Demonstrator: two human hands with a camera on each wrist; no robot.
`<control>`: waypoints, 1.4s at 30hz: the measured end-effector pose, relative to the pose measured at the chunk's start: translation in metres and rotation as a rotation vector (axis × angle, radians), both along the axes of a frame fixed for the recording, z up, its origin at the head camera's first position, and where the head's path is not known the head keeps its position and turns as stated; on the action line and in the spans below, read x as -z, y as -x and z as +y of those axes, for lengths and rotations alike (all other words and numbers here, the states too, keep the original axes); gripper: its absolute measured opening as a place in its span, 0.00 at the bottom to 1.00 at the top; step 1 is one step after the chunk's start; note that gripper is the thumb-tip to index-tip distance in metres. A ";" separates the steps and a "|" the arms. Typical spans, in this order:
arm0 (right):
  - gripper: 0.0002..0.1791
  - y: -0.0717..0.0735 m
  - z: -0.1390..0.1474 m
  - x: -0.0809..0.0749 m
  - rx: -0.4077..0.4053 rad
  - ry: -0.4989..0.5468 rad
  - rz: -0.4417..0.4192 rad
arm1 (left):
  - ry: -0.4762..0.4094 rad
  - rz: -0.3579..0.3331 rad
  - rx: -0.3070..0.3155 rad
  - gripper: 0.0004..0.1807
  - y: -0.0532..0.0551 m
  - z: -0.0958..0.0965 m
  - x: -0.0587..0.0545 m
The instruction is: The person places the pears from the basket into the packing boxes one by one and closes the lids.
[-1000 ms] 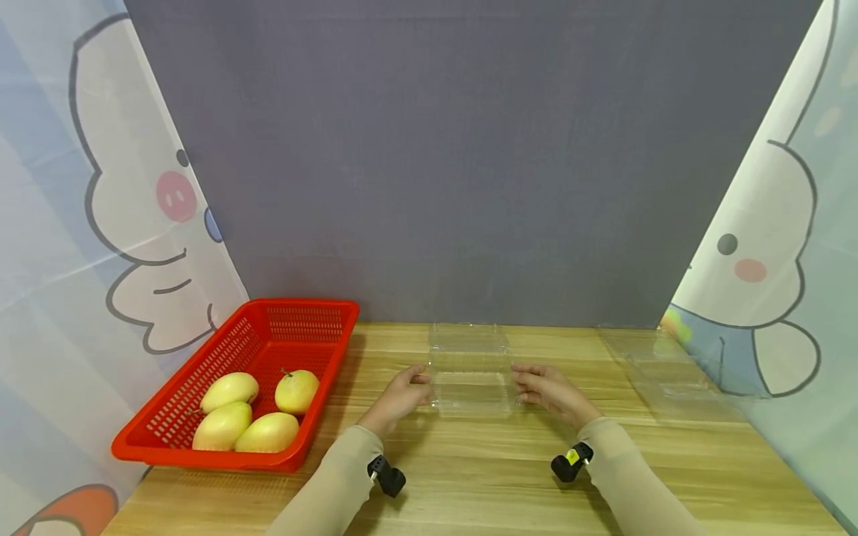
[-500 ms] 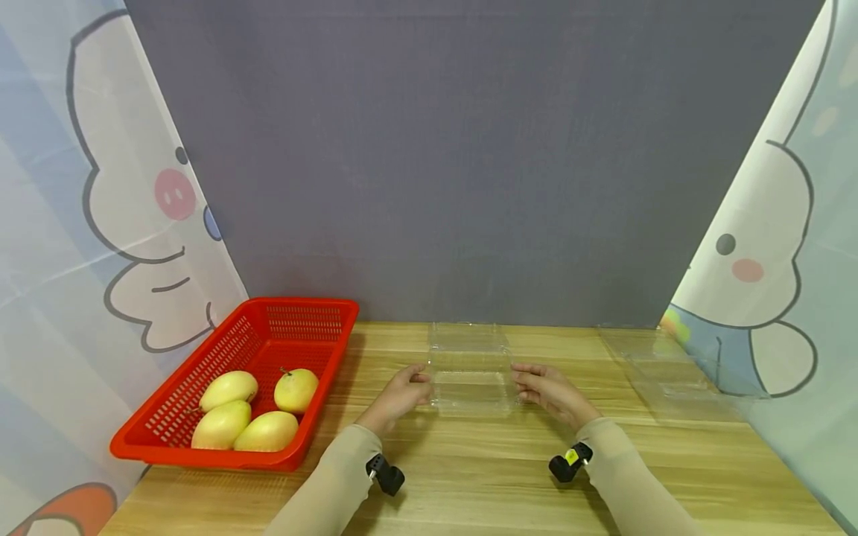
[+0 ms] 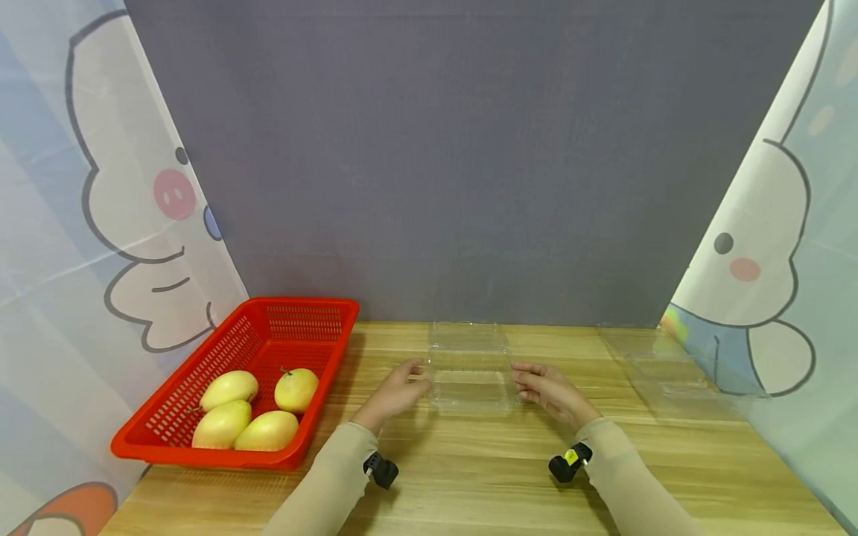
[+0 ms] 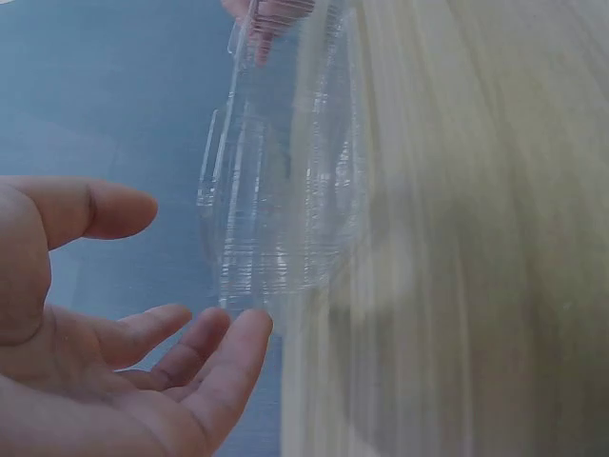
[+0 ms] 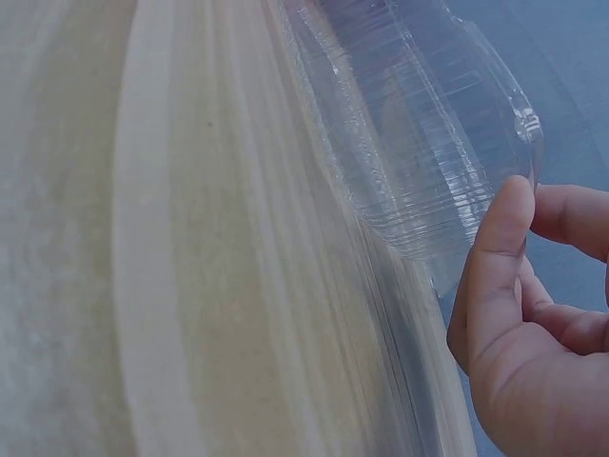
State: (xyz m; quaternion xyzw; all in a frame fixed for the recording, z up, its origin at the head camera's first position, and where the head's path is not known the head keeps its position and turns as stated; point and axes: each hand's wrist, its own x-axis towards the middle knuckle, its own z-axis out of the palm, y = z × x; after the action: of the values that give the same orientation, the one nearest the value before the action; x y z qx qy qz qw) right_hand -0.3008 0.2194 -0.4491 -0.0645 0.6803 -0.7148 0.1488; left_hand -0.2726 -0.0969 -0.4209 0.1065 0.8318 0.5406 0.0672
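A clear plastic box [image 3: 472, 385] with its lid [image 3: 468, 337] folded back stands on the wooden table, between the two hands. My left hand [image 3: 394, 393] is at the box's left side, thumb and fingers spread apart. In the left wrist view, that hand [image 4: 143, 352] has nothing between thumb and fingers; its fingertips lie close to the box [image 4: 285, 190], and whether they touch it cannot be told. At the opposite side my right hand [image 3: 553, 394] holds the rim. The right wrist view shows its thumb and forefinger [image 5: 571, 214] pinching the edge of the box [image 5: 409, 124].
On the left stands a red plastic basket [image 3: 335, 365] with several yellow fruits [image 3: 268, 432] in its near part. More clear plastic containers [image 3: 670, 372] lie at the table's right. A dark grey panel [image 3: 436, 164] rises behind the table [image 3: 496, 476].
My left hand has let go of the box's left edge, its thumb and fingers parting and drawing slightly left. The right hand and the box stay where they were.
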 end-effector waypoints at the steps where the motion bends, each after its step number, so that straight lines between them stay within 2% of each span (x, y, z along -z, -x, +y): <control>1: 0.29 0.000 0.000 0.000 -0.002 0.000 0.001 | 0.020 0.015 0.007 0.38 0.000 -0.001 -0.002; 11: 0.30 0.000 0.000 0.000 0.007 -0.005 0.001 | 0.164 0.157 0.067 0.33 -0.003 -0.005 -0.018; 20: 0.31 0.000 0.000 0.001 -0.005 -0.008 0.012 | 0.232 0.255 0.028 0.30 -0.009 -0.012 -0.042; 27: 0.30 -0.002 -0.001 0.000 0.007 -0.014 0.004 | 0.259 0.287 0.008 0.26 -0.014 -0.025 -0.060; 31: 0.30 -0.002 -0.001 0.000 0.015 -0.020 0.002 | 0.274 0.286 -0.001 0.25 -0.021 -0.033 -0.070; 37: 0.30 -0.001 -0.001 0.001 0.021 -0.020 0.003 | 0.298 0.339 -0.010 0.24 -0.029 -0.048 -0.083; 42: 0.30 -0.002 -0.001 0.002 0.029 -0.027 0.014 | 0.310 0.345 -0.009 0.25 -0.035 -0.063 -0.093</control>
State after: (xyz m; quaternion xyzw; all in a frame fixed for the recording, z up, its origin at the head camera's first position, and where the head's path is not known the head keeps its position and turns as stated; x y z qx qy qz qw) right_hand -0.2991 0.2184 -0.4509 -0.0578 0.6917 -0.7072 0.1346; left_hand -0.2377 -0.1601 -0.3280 0.1819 0.9046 0.3804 -0.0630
